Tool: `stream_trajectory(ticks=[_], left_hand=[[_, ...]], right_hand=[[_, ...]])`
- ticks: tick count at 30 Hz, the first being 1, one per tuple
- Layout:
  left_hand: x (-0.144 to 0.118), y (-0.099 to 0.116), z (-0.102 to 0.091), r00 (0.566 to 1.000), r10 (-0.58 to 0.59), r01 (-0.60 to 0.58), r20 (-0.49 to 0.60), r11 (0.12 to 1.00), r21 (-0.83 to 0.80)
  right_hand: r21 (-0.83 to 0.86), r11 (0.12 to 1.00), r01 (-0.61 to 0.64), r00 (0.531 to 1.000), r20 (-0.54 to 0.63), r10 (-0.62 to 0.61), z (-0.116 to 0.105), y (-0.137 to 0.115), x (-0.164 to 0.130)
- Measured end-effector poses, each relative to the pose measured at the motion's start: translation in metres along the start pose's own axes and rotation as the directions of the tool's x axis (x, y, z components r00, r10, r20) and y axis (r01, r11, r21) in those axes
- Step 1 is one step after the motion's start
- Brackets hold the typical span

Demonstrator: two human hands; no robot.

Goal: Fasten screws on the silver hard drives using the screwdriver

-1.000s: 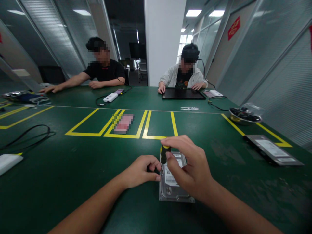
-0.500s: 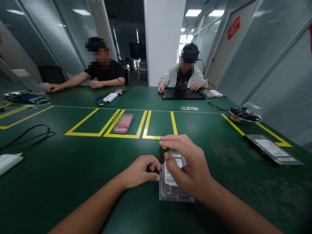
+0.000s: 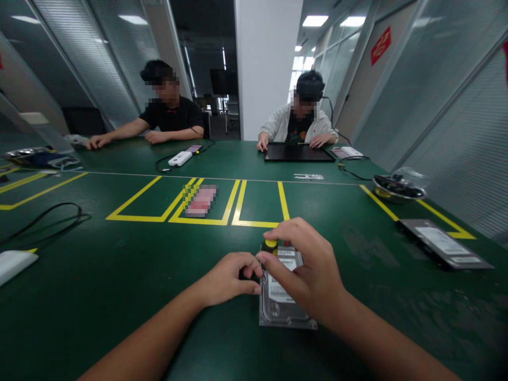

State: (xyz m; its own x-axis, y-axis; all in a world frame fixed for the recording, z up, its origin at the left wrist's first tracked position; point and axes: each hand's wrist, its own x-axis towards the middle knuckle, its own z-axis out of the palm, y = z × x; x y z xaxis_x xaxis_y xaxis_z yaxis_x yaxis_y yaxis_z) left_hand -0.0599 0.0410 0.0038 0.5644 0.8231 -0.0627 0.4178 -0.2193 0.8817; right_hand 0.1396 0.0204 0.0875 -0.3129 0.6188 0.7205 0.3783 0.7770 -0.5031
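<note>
A hard drive (image 3: 280, 309) lies flat on the green table, its white label partly covered by my right hand. Over its far left corner stands a screwdriver (image 3: 270, 246) with a dark handle and a yellow end, roughly upright. My right hand (image 3: 307, 264) has thumb and fingers around that handle. The shaft and tip are hidden. My left hand (image 3: 234, 278) rests at the drive's left edge, its fingers curled and the fingertips close to the screwdriver's lower end. What lies between those fingertips, if anything, is too small to make out.
A second hard drive (image 3: 442, 242) lies at the right, near a metal bowl (image 3: 399, 189) of dark parts. Yellow tape (image 3: 260, 224) marks the table. A white power bank (image 3: 16, 264) and cable sit left. Two people sit opposite, one with a black panel (image 3: 299, 152).
My right thumb and fingers have shifted around the screwdriver handle, and its yellow end shows more now. My left hand and the hard drive stay put. The left co-worker's outstretched hand moved slightly right.
</note>
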Motion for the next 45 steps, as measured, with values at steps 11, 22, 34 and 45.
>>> stream_trajectory(ticks=[11, 22, 34, 45], left_hand=[[0.000, -0.001, 0.001, 1.000, -0.023, 0.023, 0.008, 0.999, -0.041], [0.000, 0.005, -0.001, 1.000, 0.011, -0.011, -0.013, 1.000, 0.002], [-0.001, 0.003, 0.000, 1.000, 0.004, -0.005, -0.023, 1.000, -0.021], [-0.001, 0.007, -0.002, 1.000, -0.021, 0.021, -0.002, 0.999, -0.036]], right_hand=[[-0.026, 0.999, -0.033, 0.999, -0.012, 0.033, 0.002, -0.002, -0.001], [0.016, 0.999, 0.036, 0.999, 0.041, -0.036, 0.002, -0.003, 0.001], [-0.073, 0.993, -0.090, 0.989, 0.112, 0.098, 0.002, 0.000, -0.004], [-0.217, 0.955, -0.202, 0.979, -0.003, 0.206, -0.053, -0.027, 0.013]])
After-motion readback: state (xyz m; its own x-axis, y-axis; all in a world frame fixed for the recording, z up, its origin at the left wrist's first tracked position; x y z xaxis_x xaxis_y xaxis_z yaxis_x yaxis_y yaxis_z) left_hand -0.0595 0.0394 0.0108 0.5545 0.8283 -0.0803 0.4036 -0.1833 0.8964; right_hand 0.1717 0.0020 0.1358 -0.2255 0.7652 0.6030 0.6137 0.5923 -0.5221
